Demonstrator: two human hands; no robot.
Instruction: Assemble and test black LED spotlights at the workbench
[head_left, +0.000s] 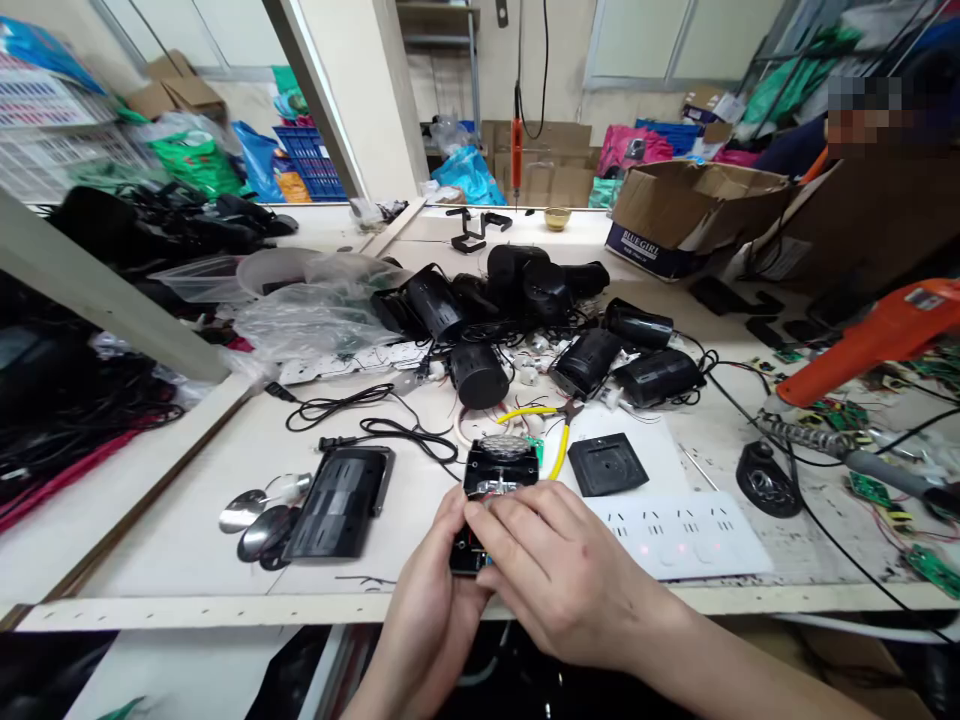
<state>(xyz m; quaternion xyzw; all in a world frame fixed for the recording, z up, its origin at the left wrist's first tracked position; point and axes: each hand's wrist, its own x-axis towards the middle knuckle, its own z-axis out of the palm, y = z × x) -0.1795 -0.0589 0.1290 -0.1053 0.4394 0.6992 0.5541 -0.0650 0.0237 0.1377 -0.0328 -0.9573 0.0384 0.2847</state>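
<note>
At the table's front edge, an opened black device housing [501,462] with a round grille at its far end and wires inside is held in my left hand [439,600], thumb along its side. My right hand [566,565] bends over the housing, fingers closed at its inner parts; what the fingertips pinch is hidden. Just beyond lie yellow-handled pliers [559,455]. To the right is a flat black cover [607,464]. A black slotted casing [341,505] rests on the left, beside shiny oval metal pieces [262,530] and a coiled power cord [409,435].
Several black cylindrical units [480,375] are heaped mid-table. A white power strip [682,535] lies right, near an orange-handled tool [870,340] in a spring holder. An orange screwdriver [516,155] hangs at the back. A cardboard box [690,215] and a co-worker [795,145] are far right.
</note>
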